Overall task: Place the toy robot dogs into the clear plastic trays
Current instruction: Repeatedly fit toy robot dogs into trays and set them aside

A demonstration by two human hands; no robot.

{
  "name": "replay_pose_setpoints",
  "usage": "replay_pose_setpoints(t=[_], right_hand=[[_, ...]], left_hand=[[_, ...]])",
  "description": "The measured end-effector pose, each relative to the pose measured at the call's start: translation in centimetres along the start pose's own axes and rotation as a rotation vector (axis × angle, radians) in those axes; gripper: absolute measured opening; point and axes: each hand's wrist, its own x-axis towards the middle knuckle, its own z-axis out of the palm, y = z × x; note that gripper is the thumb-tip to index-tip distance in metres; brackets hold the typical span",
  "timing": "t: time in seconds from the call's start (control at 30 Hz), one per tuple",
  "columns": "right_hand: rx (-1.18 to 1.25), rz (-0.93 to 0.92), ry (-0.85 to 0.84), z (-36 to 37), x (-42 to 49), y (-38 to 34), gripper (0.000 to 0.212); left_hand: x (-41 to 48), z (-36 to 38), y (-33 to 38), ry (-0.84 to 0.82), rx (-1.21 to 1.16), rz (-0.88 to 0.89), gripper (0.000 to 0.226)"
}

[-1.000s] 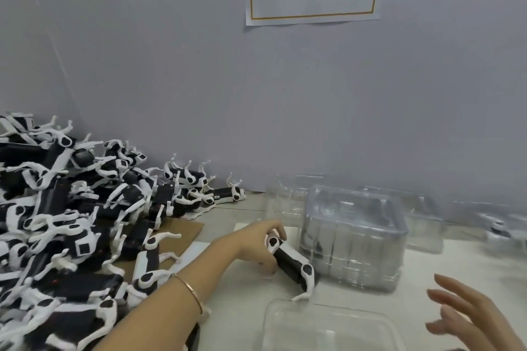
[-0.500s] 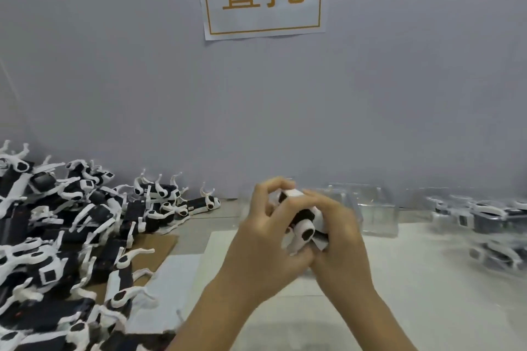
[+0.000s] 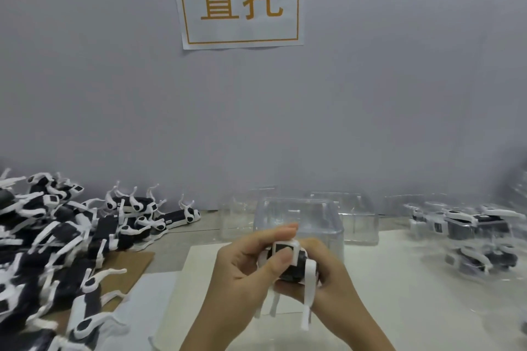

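Both hands, left (image 3: 245,262) and right (image 3: 328,273), clamp one dog (image 3: 288,262) in mid-air before the trays (image 3: 296,216); its dangling legs could likely snag a tray rim, preventing proper seating.

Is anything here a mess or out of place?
Only the pile of toy robot dogs on the left: a loose jumble, legs pointing every way, partly over a cardboard sheet. No damage shows. The left hand and right hand hold a single dog in front of the clear trays.
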Motion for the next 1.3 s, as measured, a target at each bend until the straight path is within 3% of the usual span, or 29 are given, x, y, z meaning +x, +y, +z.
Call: replay_pose_setpoints(t=[0.23,0.4,0.67,0.9,1.3], right_hand=[[0.002,-0.02,0.012,-0.42,-0.09,-0.17,0.058],[-0.002,0.004,0.046,-0.34,-0.1,-0.59,0.049],[0.1,0.029,-0.043,-0.27,0.05,-0.57,0.047],[0.181,0.031,-0.031,-0.21,-0.14,-0.68,0.045],[0.085,-0.015,-0.023,-0.18,-0.09,-0.72,0.052]], left_hand=[[-0.07,-0.5,-0.26,-0.033,-0.13,-0.03,0.03],[-0.24,-0.68,-0.38,-0.064,-0.145,-0.032,0.031],[-0.2,-0.65,-0.25,-0.054,-0.118,-0.017,0.033],[-0.25,0.16,-0.01,0.056,-0.105,-0.023,0.024],[-0.03,-0.49,-0.18,0.013,-0.156,-0.041,0.026]])
